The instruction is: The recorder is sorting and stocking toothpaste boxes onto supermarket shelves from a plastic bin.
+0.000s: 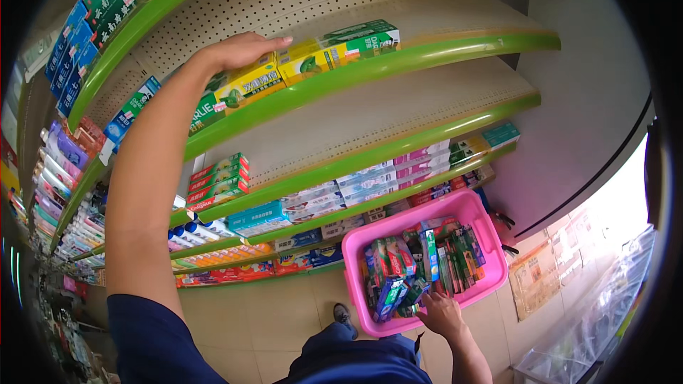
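Note:
My left hand [243, 52] reaches across to the shelf and rests on a row of yellow toothpaste boxes [256, 84], thumb stretched to the right; its other fingers are mostly hidden. Right of it, a green Darlie toothpaste box [373, 42] closes the row, and another green Darlie box [205, 112] sits to the left, partly behind my forearm. Low down, my right hand [442, 312] dips into a pink plastic tub [368, 325]. Its fingertips are among toothpaste boxes [419, 290]; whether they grip one is hidden. A Colgate box stack [394, 258] lies in the tub.
Green-edged shelves [373, 157] curve across the view. Colgate boxes [219, 184] stand on the middle shelf, with stacked toothpaste boxes [368, 184] below. A grey panel [576, 90] bounds the right side. Flattened cardboard [536, 280] lies on the tiled floor [267, 320].

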A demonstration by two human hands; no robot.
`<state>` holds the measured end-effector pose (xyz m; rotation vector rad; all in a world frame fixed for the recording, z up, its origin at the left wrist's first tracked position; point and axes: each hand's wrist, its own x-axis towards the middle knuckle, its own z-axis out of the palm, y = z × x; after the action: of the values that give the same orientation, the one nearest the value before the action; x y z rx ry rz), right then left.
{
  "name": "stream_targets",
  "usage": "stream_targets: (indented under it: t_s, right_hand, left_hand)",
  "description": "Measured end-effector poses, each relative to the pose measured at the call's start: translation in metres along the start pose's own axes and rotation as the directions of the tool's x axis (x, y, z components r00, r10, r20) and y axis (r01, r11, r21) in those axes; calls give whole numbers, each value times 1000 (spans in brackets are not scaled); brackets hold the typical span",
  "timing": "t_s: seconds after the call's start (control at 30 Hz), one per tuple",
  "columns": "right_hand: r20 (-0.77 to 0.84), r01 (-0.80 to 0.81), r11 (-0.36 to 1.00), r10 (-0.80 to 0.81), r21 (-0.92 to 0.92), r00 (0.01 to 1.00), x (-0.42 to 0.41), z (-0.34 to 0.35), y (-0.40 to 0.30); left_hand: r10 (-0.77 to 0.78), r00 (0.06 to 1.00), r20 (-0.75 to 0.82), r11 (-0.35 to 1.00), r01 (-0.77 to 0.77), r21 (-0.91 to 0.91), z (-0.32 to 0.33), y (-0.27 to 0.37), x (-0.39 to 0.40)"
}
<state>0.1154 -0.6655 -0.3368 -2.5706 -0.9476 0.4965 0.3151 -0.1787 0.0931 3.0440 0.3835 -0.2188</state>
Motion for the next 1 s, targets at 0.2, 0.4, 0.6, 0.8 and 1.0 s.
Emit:
stream_targets:
  t_s: [0.2, 0.4, 0.6, 0.8, 1.0]
  right_hand:
    - [-22, -37, 999, 37, -22, 999, 17, -6, -8]
    - [-59, -76, 997, 77, 29, 995, 26, -14, -56]
    - [-116, -124, 991, 129, 52, 985, 19, -10, -82]
    - [-126, -188, 979, 198, 81, 972, 0, -4, -81]
    - [-163, -192, 979, 200, 62, 966, -7, 17, -59]
  left_hand:
    - [39, 997, 66, 995, -33, -92, -1, 2, 4]
    - [248, 968, 24, 968, -246, -53, -6, 31, 17]
    - [309, 940, 146, 922, -334, 198, -5, 85, 25]
    - [369, 922, 118, 917, -382, 112, -2, 74, 25]
    - [433, 899, 69, 867, -436, 239, -1, 71, 22]
